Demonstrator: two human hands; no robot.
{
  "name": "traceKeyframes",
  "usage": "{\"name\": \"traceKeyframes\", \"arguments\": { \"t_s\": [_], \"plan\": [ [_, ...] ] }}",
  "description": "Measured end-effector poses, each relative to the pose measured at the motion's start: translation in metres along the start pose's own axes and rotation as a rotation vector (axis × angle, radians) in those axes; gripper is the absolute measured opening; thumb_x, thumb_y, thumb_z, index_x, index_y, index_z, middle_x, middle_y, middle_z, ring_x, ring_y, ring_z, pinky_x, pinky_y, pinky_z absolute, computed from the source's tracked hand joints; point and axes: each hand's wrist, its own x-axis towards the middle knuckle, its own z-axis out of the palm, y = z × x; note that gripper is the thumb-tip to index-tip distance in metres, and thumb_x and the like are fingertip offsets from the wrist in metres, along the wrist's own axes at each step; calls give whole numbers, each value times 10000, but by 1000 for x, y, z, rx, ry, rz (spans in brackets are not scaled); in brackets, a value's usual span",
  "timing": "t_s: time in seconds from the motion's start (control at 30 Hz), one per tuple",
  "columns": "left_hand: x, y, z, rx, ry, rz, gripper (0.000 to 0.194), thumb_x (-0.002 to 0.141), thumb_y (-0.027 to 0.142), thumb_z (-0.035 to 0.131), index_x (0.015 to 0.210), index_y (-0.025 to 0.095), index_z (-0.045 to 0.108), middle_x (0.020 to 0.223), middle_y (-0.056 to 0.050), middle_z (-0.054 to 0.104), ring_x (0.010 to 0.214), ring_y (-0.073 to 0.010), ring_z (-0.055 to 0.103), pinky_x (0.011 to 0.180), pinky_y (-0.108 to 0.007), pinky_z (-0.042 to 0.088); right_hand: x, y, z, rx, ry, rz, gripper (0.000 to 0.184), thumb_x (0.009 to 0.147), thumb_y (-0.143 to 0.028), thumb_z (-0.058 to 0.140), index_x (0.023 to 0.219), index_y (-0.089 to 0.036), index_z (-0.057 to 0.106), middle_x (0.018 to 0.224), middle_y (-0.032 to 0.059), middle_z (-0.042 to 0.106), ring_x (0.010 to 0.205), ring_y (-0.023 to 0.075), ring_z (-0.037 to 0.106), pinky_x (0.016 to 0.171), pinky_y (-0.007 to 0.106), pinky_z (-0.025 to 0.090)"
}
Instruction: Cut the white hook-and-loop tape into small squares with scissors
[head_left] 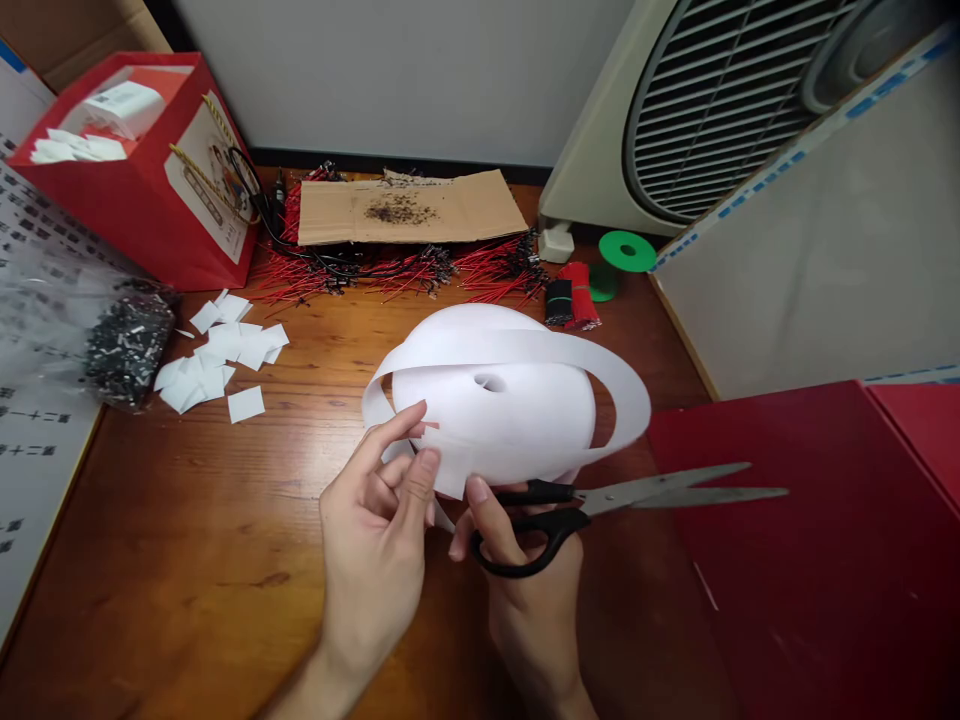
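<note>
Left hand (371,530): thumb and fingers closed narrow, pinching the free strip of 1 white paper roll (487,420), held in the air above the wooden desk (187,560). Right hand (532,590): fingers through the black handles of 1 pair of scissors (600,500), blades narrowly apart, just below the roll. Behind the roll: red-and-black wires (360,270), 1 cardboard sheet (409,207), 1 green spool (627,251). Left of it: over 10 cut paper squares (214,350), 1 plastic bag of small parts (127,345), 1 red box (142,180).

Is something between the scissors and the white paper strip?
Nothing visible. The scissors lie just below the paper strip that the left hand pinches; the right hand holds the scissors, blades pointing right.
</note>
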Motion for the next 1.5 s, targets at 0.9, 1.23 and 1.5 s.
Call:
{"name": "traceKeyframes", "arguments": {
  "t_s": [0.9,1.23,1.5],
  "plan": [
    [-4,-9,5,200,71,193,159,959,354,755,1087,261,772,737,39,635,613,-71,614,566,-113,529,7,-5,-4,-70,-46,-15,227,846,-288,843,660,-178,772,526,10,722,434,159,679,434,216,536],
    [2,1,3,-121,-194,-247,444,902,563,773,1162,206,722,809,10,629,666,-86,597,627,-151,555,7,-6,-9,-73,-44,-13,186,839,-312,873,698,-223,790,564,13,725,427,176,637,396,263,538],
    [5,7,0,-42,-262,-256,400,911,584,747,890,202,633,767,16,560,645,-105,526,580,-187,507,11,-9,-10,-144,-127,17,176,851,-354,859,749,-227,793,572,5,687,473,199,594,461,313,512]
  ]
}}
